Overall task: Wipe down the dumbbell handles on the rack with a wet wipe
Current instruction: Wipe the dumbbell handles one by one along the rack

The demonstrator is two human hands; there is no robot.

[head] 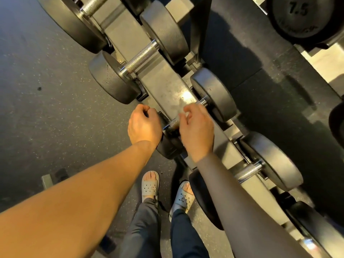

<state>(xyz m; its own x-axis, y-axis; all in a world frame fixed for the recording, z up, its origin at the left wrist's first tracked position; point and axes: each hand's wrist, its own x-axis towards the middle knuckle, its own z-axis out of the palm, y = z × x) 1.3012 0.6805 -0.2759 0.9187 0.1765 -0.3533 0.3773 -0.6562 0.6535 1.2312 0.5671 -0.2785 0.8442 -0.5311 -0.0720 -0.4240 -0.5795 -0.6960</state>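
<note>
Knurled steel handle (172, 124) of a black round-headed dumbbell lies across the grey steel rack (167, 84), middle of the row, directly below me. My right hand (197, 127) sits over the handle, fingers (193, 112) curled down round it; only a short stretch of bare metal shows at either side. My left hand (144, 126) rests on the near black dumbbell head (168, 148), fingers curled over its rim. The far head (214, 94) sits on the rack's other side. Neighbouring dumbbells (141, 57) lie parallel on both sides. Dark sleeve (242, 202) covers the right forearm; the left is bare. Below: grey slide sandals (149, 184) on dark speckled rubber floor (46, 90).
</note>
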